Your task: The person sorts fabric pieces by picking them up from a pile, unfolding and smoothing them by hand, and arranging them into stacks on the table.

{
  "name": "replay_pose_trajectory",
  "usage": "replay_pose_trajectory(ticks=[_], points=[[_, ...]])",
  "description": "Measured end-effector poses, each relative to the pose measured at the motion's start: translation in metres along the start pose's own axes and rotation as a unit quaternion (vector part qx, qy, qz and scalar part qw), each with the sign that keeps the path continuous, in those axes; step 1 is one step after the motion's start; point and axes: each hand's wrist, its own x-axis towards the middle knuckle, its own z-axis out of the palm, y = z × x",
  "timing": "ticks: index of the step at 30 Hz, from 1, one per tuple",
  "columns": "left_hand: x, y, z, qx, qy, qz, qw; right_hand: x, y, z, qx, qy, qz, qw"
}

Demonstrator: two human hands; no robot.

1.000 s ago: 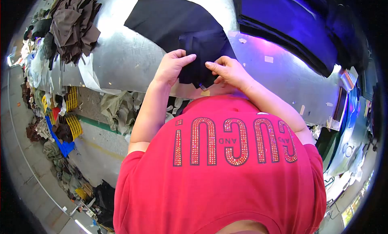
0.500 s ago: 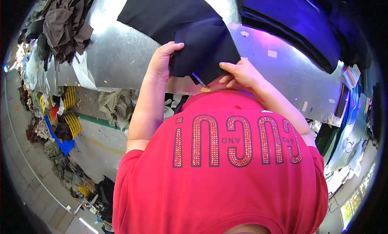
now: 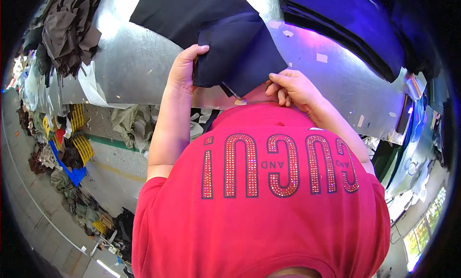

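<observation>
Black fabric (image 3: 235, 52) is folded over itself between my two hands, its far part lying across the metal table. My left hand (image 3: 184, 69) is closed on the fabric's left edge, thumb on top and the other fingers hidden behind. At the lower right edge, my right hand (image 3: 294, 87) pinches the fabric with curled fingers. A slim pale strip (image 3: 231, 90) shows at the fabric's bottom edge; its kind is unclear. Right below it, a small beige scrap (image 3: 240, 102) sits at the table edge.
The shiny metal table (image 3: 129, 62) carries a dark brown heap of cloth pieces (image 3: 69, 33) at left and stacked dark fabric (image 3: 341, 28) at right. Small paper scraps (image 3: 321, 58) dot its surface. Yellow baskets (image 3: 82, 150) and cloth scraps lie below, to the left.
Both hands keep hold of the black fabric. My left hand and the fabric sit slightly further left in view, while my right hand has shifted a little right and its fingers are more curled.
</observation>
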Motion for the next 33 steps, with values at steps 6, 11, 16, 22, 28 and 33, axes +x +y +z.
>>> replay_pose_trajectory(ticks=[6,11,16,22,28,33], points=[[0.001,-0.003,-0.001,0.024,0.017,0.034,0.999,-0.006,-0.01,0.012,-0.033,0.005,-0.002,0.999],[-0.018,-0.001,0.014,0.094,0.004,0.062,0.994,-0.002,-0.013,0.019,-0.119,-0.026,-0.099,0.988],[-0.021,-0.028,0.043,0.453,0.026,0.206,0.867,-0.011,-0.031,0.034,-0.328,-0.045,-0.217,0.918],[-0.006,-0.024,0.034,0.218,0.035,0.159,0.962,0.003,-0.014,0.009,-0.381,0.162,-0.365,0.834],[-0.005,-0.008,0.022,0.093,0.036,0.086,0.991,-0.001,-0.009,0.0,-0.558,0.258,-0.33,0.717],[0.0,-0.002,0.018,0.065,0.015,0.071,0.995,0.003,-0.016,0.001,-0.553,0.22,-0.264,0.759]])
